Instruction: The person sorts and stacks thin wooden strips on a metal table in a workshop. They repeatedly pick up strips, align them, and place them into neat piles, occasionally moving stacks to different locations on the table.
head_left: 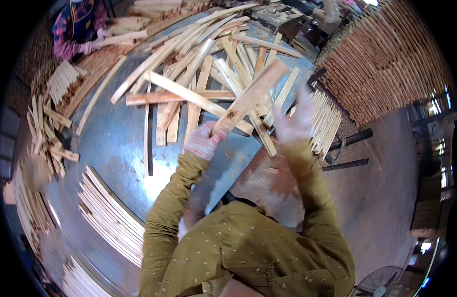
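My left hand (pixel 204 140), in a pale glove with reddish marks, is closed round the near end of a wooden slat (pixel 255 94). The slat slants up and away to the right, and a dark knot shows near the grip. My right hand (pixel 296 116), also gloved, is raised to the right of the slat, apart from it. Motion smears its fingers, so their pose is unclear. Beyond the slat lies a loose heap of wooden strips (pixel 189 57) on the grey metal table (pixel 114 138), pointing many ways.
Neat rows of strips (pixel 112 218) lie at the table's left. A bundle of strips (pixel 325 121) rests on a dark rack to my right, before a tall wood stack (pixel 382 59). A co-worker (pixel 80 27) holds wood at the far left. A fan (pixel 379 287) stands lower right.
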### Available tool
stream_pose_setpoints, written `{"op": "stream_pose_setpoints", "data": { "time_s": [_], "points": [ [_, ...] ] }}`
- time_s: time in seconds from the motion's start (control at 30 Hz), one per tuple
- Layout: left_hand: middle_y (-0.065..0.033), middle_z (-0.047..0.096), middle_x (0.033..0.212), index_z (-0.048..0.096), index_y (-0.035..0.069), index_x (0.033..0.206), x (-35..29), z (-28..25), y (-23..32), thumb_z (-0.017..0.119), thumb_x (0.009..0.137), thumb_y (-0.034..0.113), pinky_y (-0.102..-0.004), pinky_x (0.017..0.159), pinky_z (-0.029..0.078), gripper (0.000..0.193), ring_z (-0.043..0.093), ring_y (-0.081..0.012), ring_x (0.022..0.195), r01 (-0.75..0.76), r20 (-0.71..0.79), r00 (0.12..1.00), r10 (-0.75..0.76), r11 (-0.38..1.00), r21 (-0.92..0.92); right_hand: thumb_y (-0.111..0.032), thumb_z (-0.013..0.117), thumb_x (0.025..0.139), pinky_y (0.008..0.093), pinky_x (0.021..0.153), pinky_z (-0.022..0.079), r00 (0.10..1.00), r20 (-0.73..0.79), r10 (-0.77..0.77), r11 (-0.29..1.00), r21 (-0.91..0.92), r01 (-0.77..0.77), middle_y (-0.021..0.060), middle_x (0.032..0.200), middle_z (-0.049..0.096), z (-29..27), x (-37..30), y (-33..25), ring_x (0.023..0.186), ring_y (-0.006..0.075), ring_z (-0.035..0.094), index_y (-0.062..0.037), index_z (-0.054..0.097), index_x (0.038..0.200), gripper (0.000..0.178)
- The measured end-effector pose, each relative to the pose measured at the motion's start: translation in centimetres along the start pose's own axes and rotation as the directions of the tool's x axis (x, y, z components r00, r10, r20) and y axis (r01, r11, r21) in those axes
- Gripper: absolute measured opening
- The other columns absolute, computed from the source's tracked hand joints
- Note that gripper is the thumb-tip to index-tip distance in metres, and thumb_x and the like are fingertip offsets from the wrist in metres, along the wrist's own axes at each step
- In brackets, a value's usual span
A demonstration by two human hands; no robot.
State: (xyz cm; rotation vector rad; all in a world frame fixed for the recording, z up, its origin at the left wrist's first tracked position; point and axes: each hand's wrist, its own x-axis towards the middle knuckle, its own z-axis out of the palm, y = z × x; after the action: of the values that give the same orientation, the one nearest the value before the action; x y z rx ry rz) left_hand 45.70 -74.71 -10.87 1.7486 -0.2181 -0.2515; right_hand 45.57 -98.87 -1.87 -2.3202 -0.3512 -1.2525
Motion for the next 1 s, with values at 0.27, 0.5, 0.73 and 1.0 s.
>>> {"op": "stream_pose_setpoints", "data": {
  "time_s": [0.27,0.5,0.73,1.0],
  "points": [
    [-0.0082,0.066,0.100,0.058,0.001,0.126,6.3,10.1,-1.6,0.062,0.095,0.032,-0.0285,0.078,0.049,0.045,0.059,-0.0125,0.087,-0.060,-0.135,0.989,0.052,0.997,-0.054,-0.033,0.073,0.080,0.0448,0.107,0.041,0.472,0.561,0.680,0.680,-0.243,-0.692,0.0284,0.138,0.046,2.7,-19.1,-5.5,0.128,0.0422,0.047,-0.0024,0.014,0.153,0.099],
    [-0.0227,0.054,0.131,0.047,-0.002,0.136,10.0,10.7,-3.4,0.069,0.085,0.037,-0.0412,0.107,0.040,0.068,0.051,-0.0326,0.124,-0.119,-0.245,0.942,0.228,0.913,0.391,-0.011,0.063,0.083,0.0386,0.097,0.047,0.655,0.010,0.756,0.653,-0.076,-0.753,0.0218,0.126,0.055,0.3,-15.9,14.9,0.109,0.0347,0.059,-0.0026,0.035,0.147,0.070],
    [-0.0310,0.036,0.144,0.027,-0.004,0.148,14.0,9.1,-12.0,0.071,0.081,0.056,-0.0469,0.111,0.034,0.100,0.040,-0.0437,0.130,0.631,-0.781,0.624,-0.037,0.613,0.475,-0.039,0.047,0.094,0.0416,0.110,0.038,0.036,-0.030,0.999,0.022,-0.389,-0.921,0.0227,0.147,0.043,1.0,-19.9,45.0,0.134,0.0355,0.045,-0.0050,0.032,0.150,0.067],
    [-0.0251,0.059,0.124,0.027,-0.001,0.146,19.8,12.9,-12.9,0.084,0.073,0.016,-0.0423,0.088,0.054,0.094,0.064,-0.0346,0.100,0.749,-0.903,0.255,-0.345,0.661,-0.042,-0.036,0.043,0.095,0.0412,0.110,0.040,-0.250,0.165,0.954,-0.162,-0.417,-0.895,0.0230,0.147,0.043,9.3,-21.9,60.7,0.130,0.0364,0.050,-0.0048,0.035,0.149,0.063]
  ]
}}
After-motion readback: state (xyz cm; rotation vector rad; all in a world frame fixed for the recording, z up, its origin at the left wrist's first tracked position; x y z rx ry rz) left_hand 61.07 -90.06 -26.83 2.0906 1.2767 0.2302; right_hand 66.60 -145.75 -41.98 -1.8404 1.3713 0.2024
